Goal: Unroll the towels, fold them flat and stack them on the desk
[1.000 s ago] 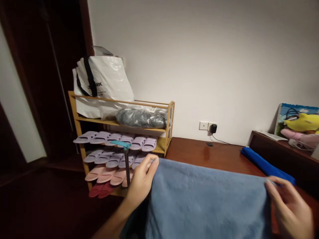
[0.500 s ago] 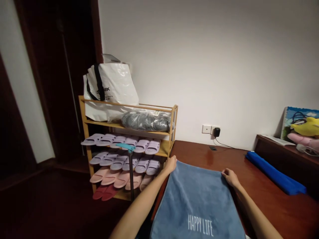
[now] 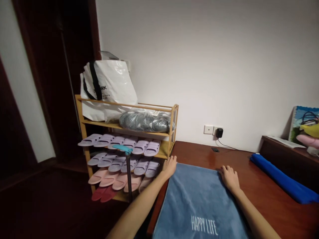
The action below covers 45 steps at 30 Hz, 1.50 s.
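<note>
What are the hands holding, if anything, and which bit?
Nothing, it seems: the left hand and right hand lie open at the far corners of the blue HAPPY LIFE towel.

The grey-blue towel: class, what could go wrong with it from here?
The towel lies close to the left edge of the table, so a tug might drag it over. Soft ripples show in its surface; uneven pressure from the left hand and right hand could deepen them.

Bore, on a glossy red-brown tabletop (image 3: 196, 155), a gray-blue cloth (image 3: 199, 196) lettered HAPPY LIFE, spread nearly flat, and a long bright-blue cloth (image 3: 281, 178) at right.
</note>
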{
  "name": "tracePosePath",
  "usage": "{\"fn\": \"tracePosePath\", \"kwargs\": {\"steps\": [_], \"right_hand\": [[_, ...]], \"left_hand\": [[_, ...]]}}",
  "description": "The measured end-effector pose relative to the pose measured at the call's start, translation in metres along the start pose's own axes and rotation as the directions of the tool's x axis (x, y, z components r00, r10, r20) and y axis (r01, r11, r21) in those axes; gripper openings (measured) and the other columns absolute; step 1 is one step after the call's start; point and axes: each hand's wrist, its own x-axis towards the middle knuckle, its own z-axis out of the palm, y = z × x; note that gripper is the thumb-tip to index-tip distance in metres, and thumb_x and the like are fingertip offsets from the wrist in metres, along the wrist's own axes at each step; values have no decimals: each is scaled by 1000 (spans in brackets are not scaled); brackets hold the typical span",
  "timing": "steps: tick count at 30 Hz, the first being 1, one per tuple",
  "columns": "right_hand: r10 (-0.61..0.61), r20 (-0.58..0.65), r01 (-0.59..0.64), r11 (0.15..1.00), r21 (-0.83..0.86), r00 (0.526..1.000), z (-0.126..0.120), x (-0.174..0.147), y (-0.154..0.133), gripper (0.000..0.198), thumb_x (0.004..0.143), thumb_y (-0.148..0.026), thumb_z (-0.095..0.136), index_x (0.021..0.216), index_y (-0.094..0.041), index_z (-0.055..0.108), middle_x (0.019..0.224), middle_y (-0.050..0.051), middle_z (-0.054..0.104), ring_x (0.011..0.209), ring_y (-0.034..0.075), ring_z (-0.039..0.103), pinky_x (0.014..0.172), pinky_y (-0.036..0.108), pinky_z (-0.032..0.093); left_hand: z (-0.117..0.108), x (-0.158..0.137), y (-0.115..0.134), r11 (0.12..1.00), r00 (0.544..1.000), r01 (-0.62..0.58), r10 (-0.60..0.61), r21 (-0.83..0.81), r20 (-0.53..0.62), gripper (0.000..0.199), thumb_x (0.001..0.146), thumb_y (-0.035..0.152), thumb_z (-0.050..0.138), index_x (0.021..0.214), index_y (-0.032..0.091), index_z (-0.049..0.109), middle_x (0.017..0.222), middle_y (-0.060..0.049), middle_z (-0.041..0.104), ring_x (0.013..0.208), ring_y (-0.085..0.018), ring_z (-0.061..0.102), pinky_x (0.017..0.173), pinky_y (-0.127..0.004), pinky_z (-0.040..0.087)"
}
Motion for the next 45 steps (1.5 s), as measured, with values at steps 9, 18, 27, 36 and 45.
{"fn": "tracePosePath", "kwargs": {"steps": [9, 18, 27, 36, 45], "right_hand": [[-144, 137, 140, 989, 35, 980, 21, -30, -36, 76, 85, -68, 20, 142, -20, 33, 149, 10, 28, 139, 24, 21, 109, 43, 23], [-172, 157, 165, 985, 57, 972, -7, -60, -50, 78, 85, -69, 19, 145, -20, 22, 152, 9, 13, 141, 22, 9, 114, 44, 15], [-303, 203, 281, 951, 129, 931, -18, -139, -34, 65, 87, -63, 28, 144, -34, 16, 151, -2, 13, 140, 23, 14, 114, 49, 20], [-269, 223, 273, 962, 14, 937, -31, -161, -29, 74, 83, -69, 30, 142, -25, 27, 148, 3, 19, 136, 25, 20, 110, 48, 30], [-282, 103, 286, 958, -19, 954, -16, -171, -19, 69, 85, -65, 31, 143, -31, 21, 149, 0, 18, 137, 22, 22, 110, 47, 30]], "left_hand": [[23, -38, 24, 953, 942, -301, 302, -29, 145, 64, 95, 54, 24, 145, 14, 30, 151, -12, 24, 140, -26, 16, 112, -46, 14], [4, -68, 41, 936, 929, -350, 353, -40, 111, 63, 97, 51, 22, 147, 12, 24, 153, -12, 16, 141, -24, 9, 113, -47, 10], [-16, -125, 45, 869, 846, -462, 492, -179, 206, 62, 96, 52, 33, 148, 21, 20, 152, -7, 20, 140, -23, 15, 114, -48, 11], [-20, -170, 28, 821, 799, -554, 571, -135, 190, 77, 92, 38, 49, 149, 27, -2, 153, -3, 11, 138, -28, 19, 112, -49, 20], [-29, -177, 36, 855, 826, -496, 518, -150, 222, 62, 97, 45, 39, 149, 25, 11, 153, -3, 14, 140, -24, 16, 113, -49, 17]]}}
